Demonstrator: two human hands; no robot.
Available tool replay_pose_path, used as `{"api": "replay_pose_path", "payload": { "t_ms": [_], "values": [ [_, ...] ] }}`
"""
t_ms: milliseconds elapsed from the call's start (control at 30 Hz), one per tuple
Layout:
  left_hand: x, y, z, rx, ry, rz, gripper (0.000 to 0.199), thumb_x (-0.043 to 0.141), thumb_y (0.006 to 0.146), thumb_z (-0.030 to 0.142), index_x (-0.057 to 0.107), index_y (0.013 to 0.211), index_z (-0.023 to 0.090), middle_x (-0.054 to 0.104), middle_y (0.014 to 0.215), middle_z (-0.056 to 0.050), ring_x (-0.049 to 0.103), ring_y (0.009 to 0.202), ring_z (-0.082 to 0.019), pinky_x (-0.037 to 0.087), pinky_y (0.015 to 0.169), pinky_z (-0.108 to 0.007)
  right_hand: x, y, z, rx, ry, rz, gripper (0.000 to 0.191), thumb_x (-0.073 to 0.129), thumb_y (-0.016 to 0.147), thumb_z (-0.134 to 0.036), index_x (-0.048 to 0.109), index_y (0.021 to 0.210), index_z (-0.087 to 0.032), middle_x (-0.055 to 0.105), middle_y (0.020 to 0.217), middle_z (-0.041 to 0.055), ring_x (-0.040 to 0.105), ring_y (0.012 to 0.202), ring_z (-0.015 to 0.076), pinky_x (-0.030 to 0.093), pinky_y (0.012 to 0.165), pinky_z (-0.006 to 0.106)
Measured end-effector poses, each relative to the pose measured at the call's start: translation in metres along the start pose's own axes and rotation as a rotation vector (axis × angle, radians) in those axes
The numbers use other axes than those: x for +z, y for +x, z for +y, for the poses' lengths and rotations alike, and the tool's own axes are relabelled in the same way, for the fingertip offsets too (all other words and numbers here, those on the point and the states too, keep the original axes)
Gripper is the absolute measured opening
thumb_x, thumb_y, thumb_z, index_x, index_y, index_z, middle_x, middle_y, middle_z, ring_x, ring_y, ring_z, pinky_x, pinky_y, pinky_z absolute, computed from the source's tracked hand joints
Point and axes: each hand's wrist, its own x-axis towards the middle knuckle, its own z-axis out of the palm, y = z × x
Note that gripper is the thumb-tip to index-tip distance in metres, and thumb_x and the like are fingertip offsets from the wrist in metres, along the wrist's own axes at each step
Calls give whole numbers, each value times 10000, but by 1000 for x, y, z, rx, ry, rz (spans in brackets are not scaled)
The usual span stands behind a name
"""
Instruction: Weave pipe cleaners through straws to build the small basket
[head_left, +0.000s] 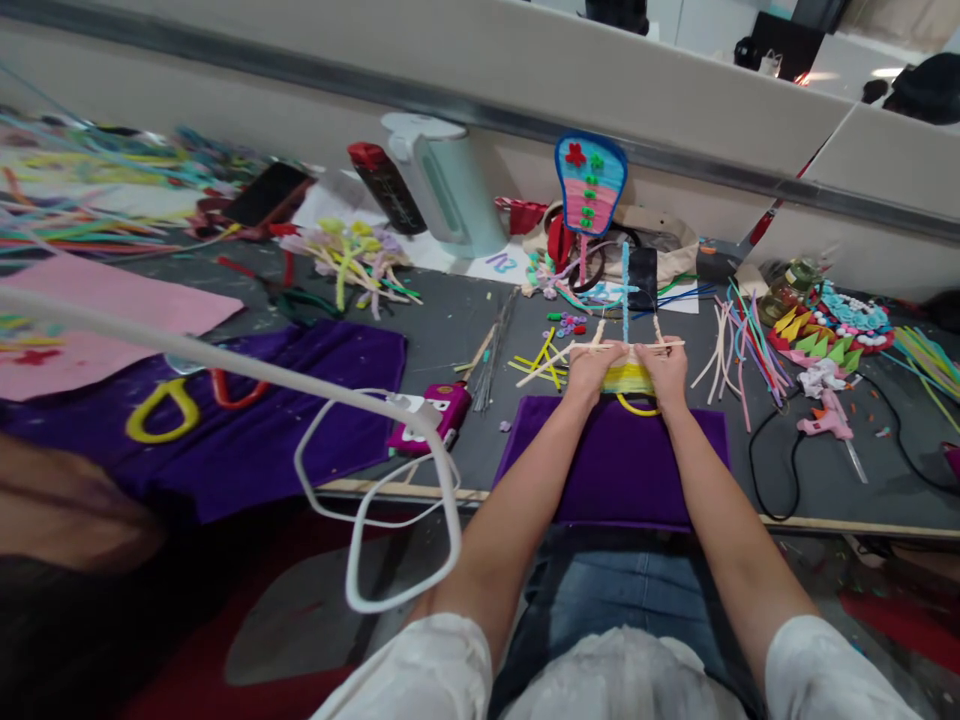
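Observation:
My left hand [595, 372] and my right hand [664, 374] are close together above a purple cloth [622, 470]. Both have their fingers closed on a cream pipe cleaner [634, 347] that runs crosswise between them. Just below it, a yellow striped piece [627, 378] with a yellow loop [637, 407] shows between the hands; how it joins the pipe cleaner is hidden by my fingers. A light blue fuzzy stem [625, 290] stands up behind them. Short yellow pipe cleaners [551, 358] lie left of my left hand, and cream and coloured ones [742, 340] right of my right hand.
A white cable [360, 400] crosses the left foreground to a magenta power strip [442, 415]. At the back stand a pale kettle [457, 190], a dark bottle [386, 190] and a decorated fan shape [591, 185]. A pink glue gun [829, 418] with black cord lies right. Another person's arm [67, 500] is at left.

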Motion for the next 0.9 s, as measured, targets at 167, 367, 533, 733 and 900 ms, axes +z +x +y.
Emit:
{"api": "replay_pose_path", "payload": {
  "t_ms": [167, 367, 533, 733, 900],
  "values": [
    [2, -3, 1, 34, 54, 1, 181, 805, 548, 297, 710, 635, 171, 635, 570, 10, 583, 563, -136, 460, 572, -236, 0, -2, -3, -16, -113, 46, 438, 763, 618, -447, 500, 891, -229, 571, 748, -61, 533, 679, 126, 424, 679, 243],
    [3, -3, -1, 8, 17, 24, 210, 815, 526, 296, 702, 640, 161, 641, 580, 6, 593, 556, -138, 489, 578, -252, 1, -3, -6, -10, -155, 114, 372, 749, 635, -405, 525, 875, -230, 575, 731, -56, 529, 681, 140, 416, 690, 252],
    [-1, 0, 1, -75, -58, 33, 281, 853, 454, 277, 686, 637, 145, 653, 589, -2, 611, 557, -148, 515, 595, -276, -3, 2, 1, -26, -24, 65, 223, 634, 743, -376, 601, 863, -192, 609, 725, -37, 534, 656, 123, 424, 661, 237],
    [-4, 3, 1, -144, -117, 11, 339, 874, 413, 269, 685, 662, 138, 678, 610, -20, 640, 583, -166, 524, 621, -289, -7, 6, 3, 47, 220, 15, 270, 571, 786, -432, 638, 819, -172, 624, 698, -30, 555, 665, 121, 443, 653, 228],
    [-5, 5, -3, -141, -103, 9, 338, 869, 416, 265, 693, 672, 135, 684, 618, -21, 637, 577, -157, 524, 626, -281, -6, 7, 1, 85, 305, 82, 218, 630, 721, -398, 585, 733, -185, 570, 630, -60, 511, 603, 100, 433, 612, 215]
  ]
}}
